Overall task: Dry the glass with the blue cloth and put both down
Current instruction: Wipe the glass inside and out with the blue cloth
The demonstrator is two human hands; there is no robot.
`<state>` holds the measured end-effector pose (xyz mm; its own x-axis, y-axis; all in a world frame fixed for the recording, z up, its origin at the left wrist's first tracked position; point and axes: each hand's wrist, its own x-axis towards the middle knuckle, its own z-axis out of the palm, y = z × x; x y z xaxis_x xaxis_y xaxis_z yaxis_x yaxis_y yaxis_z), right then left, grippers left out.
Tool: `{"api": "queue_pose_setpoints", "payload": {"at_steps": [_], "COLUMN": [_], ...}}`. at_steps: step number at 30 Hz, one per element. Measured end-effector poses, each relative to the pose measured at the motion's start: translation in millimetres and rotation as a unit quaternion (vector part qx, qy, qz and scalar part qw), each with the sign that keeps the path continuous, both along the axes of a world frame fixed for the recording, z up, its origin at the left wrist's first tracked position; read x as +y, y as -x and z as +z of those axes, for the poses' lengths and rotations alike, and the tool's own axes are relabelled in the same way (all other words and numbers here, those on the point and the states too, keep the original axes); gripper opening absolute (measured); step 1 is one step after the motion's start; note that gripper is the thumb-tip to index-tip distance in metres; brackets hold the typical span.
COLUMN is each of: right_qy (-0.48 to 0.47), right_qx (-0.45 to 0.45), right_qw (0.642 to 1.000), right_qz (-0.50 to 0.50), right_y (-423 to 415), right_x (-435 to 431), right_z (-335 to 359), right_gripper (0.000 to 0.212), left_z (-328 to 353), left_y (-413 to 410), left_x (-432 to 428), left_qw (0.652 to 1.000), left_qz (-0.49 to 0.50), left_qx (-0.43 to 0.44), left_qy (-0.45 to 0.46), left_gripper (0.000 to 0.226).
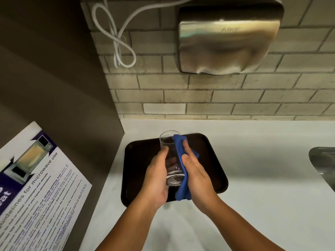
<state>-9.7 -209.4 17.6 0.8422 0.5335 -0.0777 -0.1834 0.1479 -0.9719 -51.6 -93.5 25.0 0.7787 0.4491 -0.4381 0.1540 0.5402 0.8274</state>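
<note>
A clear tall glass [169, 142] is held above a dark brown tray [210, 153], tilted with its rim pointing away from me. My left hand [156, 180] wraps around the glass from the left, near its base. My right hand [194, 174] presses a blue cloth [178, 151] flat against the right side of the glass. The cloth runs from the rim down past the base and hangs below my palm.
The tray lies on a white counter [262, 178] against a tiled wall. A steel sink [324, 163] edge shows at the right. A metal hand dryer [228, 38] and a looped white cable [119, 38] hang on the wall. A microwave notice [36, 187] is on the left panel.
</note>
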Motion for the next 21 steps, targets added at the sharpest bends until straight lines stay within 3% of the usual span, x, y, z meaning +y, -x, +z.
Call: {"api": "queue_pose_setpoints", "payload": {"at_steps": [2,4,7,9,12,17,21], "right_qy": [-0.016,0.013,0.069,0.065,0.038,-0.006,-0.03], "right_qx": [0.059,0.041,-0.073,-0.104,-0.019,0.171,0.168], "right_qw": [0.998,0.999,0.995,0.992,0.999,0.984,0.985], "right_qz": [-0.008,-0.008,0.005,0.011,-0.003,-0.046,-0.04], "right_y": [-3,1,11,10,-3,-10,-2], "right_x": [3,4,5,5,3,-1,4], "right_z": [2,0,-9,-7,7,7,5], "right_gripper": [0.044,0.044,0.047,0.047,0.044,0.05,0.042], "left_z": [-1,-4,-6,-8,-7,-5,-9], "left_y": [2,5,7,7,7,4,9], "left_x": [-5,-8,-4,-1,-2,-4,-6], "left_qw": [0.999,0.998,0.997,0.998,0.994,0.975,0.962], "left_qz": [-0.003,0.004,0.01,0.002,-0.014,-0.004,0.003], "left_qx": [-0.01,-0.03,-0.038,-0.053,-0.082,-0.118,-0.122], "left_qy": [-0.034,-0.05,-0.066,-0.045,-0.065,-0.189,-0.245], "left_gripper": [0.06,0.082,0.072,0.07,0.083,0.076,0.068]}}
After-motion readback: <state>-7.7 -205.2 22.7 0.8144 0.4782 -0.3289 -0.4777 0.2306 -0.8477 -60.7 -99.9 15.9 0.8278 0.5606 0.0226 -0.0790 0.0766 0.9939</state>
